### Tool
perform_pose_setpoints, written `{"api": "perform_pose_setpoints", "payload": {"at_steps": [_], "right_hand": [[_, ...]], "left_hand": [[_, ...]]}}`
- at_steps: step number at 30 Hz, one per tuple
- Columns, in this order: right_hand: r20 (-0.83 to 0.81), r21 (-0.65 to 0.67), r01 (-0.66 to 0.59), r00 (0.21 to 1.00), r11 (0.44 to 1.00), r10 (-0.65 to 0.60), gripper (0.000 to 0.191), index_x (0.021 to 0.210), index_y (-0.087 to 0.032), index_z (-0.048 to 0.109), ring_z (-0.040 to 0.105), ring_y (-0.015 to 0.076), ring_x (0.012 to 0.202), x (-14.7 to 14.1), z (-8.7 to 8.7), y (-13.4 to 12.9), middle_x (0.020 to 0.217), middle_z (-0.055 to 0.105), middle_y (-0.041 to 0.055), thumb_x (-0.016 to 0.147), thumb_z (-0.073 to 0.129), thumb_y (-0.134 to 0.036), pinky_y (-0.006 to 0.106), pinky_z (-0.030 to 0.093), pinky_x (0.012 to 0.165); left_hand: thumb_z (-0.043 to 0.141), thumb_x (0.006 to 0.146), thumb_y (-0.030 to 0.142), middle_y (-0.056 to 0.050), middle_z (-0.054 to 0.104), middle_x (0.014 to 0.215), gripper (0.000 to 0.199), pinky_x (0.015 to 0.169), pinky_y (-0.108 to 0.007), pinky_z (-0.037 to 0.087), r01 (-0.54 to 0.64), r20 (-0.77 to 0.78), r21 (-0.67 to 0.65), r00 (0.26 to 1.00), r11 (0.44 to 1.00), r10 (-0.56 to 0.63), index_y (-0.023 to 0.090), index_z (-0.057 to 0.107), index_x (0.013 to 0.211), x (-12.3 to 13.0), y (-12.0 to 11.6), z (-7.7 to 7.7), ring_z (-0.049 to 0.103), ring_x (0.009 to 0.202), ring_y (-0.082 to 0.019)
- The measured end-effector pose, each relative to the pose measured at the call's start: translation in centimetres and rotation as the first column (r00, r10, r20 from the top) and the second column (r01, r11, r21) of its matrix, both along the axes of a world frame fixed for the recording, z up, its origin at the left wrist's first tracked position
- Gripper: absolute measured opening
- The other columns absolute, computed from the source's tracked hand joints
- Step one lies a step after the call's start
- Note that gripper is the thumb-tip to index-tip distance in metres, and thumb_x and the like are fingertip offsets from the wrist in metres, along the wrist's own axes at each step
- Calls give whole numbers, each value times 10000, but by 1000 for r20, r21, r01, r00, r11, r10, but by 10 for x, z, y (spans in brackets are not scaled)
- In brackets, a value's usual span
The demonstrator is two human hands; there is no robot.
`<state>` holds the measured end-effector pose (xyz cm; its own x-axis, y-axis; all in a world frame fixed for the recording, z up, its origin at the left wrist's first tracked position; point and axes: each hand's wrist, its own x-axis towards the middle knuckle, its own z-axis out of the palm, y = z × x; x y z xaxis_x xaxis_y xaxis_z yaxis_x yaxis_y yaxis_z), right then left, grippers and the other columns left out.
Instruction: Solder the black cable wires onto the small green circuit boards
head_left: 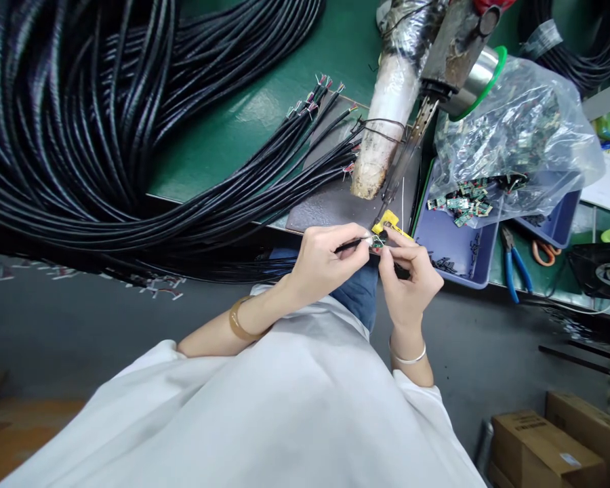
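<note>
My left hand (328,256) pinches the end of a black cable (349,245) between thumb and fingers. Facing it, my right hand (409,274) is closed on a small green circuit board (377,242), and the two meet at the table's front edge. Thin wire ends seem to touch the board, but the fingers cover much of the join. Just above, the tip of a mounted soldering iron (400,163) points down toward the board. A yellow piece (386,220) lies right behind my fingertips, under the iron's tip.
A thick bundle of black cables (132,135) fills the left. Beside the iron hangs a plastic-wrapped white tube (381,135). At right are a purple tray (457,240), a plastic bag of circuit boards (523,122), blue-handled pliers (516,264) and orange-handled scissors (543,253). Cardboard boxes (543,447) stand below.
</note>
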<state>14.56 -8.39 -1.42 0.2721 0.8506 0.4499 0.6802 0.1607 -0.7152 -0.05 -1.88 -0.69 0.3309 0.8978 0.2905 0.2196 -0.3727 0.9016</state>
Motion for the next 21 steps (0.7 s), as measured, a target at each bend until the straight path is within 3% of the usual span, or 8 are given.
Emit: {"api": "perform_pose_setpoints", "payload": {"at_steps": [4,9,12,15,18,21], "right_hand": [[143,39,-12,990,999,6,74,914,-237,630,779,175,927,1,5,2,1171,770,66,891,654,-170,287,652,786],[-29,-51,-62,998,997,61,43,888,-228,620,772,172,943,3,9,5,1167,770,64,913,630,-194,285,654,766],[-33,-24,-49,998,999,48,48,924,-229,652,756,161,925,5,13,5,1123,767,48,915,637,-184,279,637,731],[69,40,-56,996,998,53,149,975,-259,714,707,133,868,11,20,3,1006,722,15,884,686,-145,256,590,701],[156,-30,-140,977,990,143,203,1017,-297,736,636,98,761,16,24,1,882,643,-18,880,706,-150,244,540,680],[191,-84,-202,958,976,215,207,1053,-294,721,612,97,751,18,24,2,853,616,-20,902,683,-158,247,516,678]], "left_hand": [[577,852,141,11,620,627,138,579,-214,385,11,-30,-16,999,1000,-12,139,710,814,1,4,1,488,552,-87],[595,846,159,45,504,589,90,520,-203,313,45,65,-173,997,984,-34,141,666,795,-1,5,-5,392,528,-68],[592,851,207,40,468,595,140,506,-200,302,149,167,-354,981,923,-94,136,629,737,-1,7,-3,377,533,-65],[604,828,229,44,434,574,175,466,-196,256,284,267,-502,949,816,-166,130,602,684,-2,9,3,334,504,-53],[622,794,204,69,380,534,145,446,-191,215,376,341,-565,917,734,-208,126,596,675,-3,11,7,285,477,-39],[619,778,177,70,392,555,102,452,-182,217,407,368,-575,903,710,-221,118,603,696,-4,12,8,295,496,-37]]}}
